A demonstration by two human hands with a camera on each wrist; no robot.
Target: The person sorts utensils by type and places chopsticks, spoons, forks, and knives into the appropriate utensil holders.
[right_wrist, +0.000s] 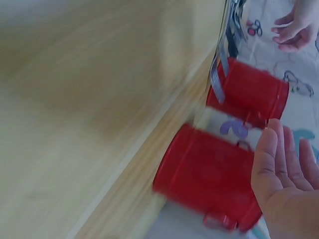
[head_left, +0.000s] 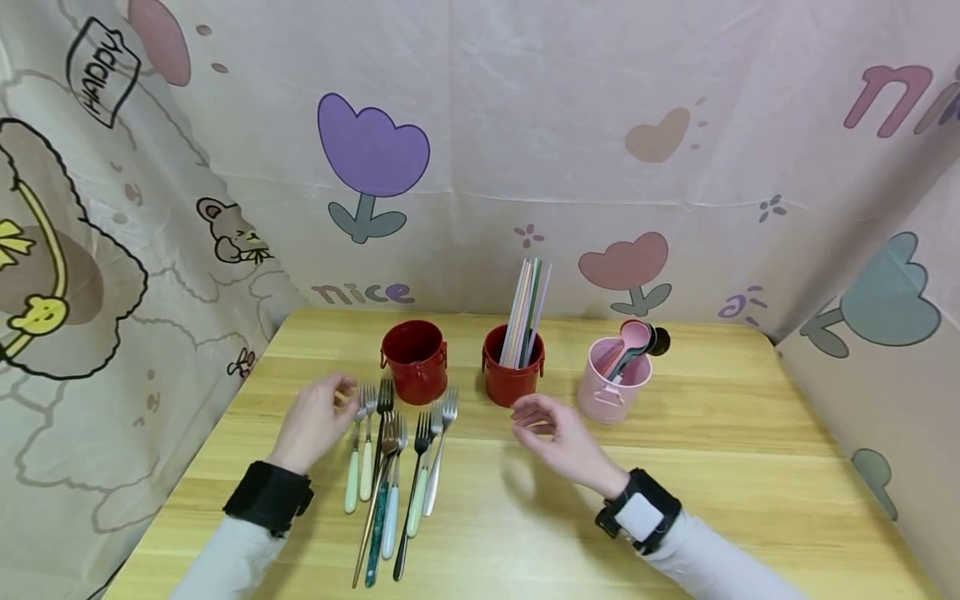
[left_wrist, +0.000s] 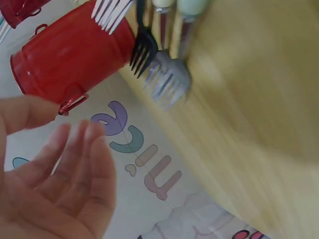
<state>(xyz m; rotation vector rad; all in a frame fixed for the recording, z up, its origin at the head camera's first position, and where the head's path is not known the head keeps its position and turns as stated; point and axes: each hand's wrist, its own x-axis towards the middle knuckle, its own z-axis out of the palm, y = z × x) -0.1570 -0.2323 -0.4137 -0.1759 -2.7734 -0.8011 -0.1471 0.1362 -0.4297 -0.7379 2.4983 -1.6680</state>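
Observation:
In the head view my left hand [head_left: 318, 421] hovers beside the heads of several forks [head_left: 390, 442] laid out on the wooden table, its fingers loosely bent and holding nothing. Their handles are green, blue, black and metal. Just behind the forks stands a red bucket [head_left: 415, 363] with nothing visible inside. My right hand [head_left: 558, 437], also holding nothing, is in front of a second red bucket [head_left: 512, 385] that carries several straws [head_left: 522, 317]. In the left wrist view the thumb and fingers [left_wrist: 102, 169] are apart. Relaxed fingers [right_wrist: 284, 159] show in the right wrist view, near the buckets.
A pink bucket [head_left: 609, 400] with several spoons [head_left: 634, 335] stands at the right of the row. The wooden table [head_left: 720, 500] ends at a printed cloth backdrop [head_left: 487, 150], which also hangs along both sides.

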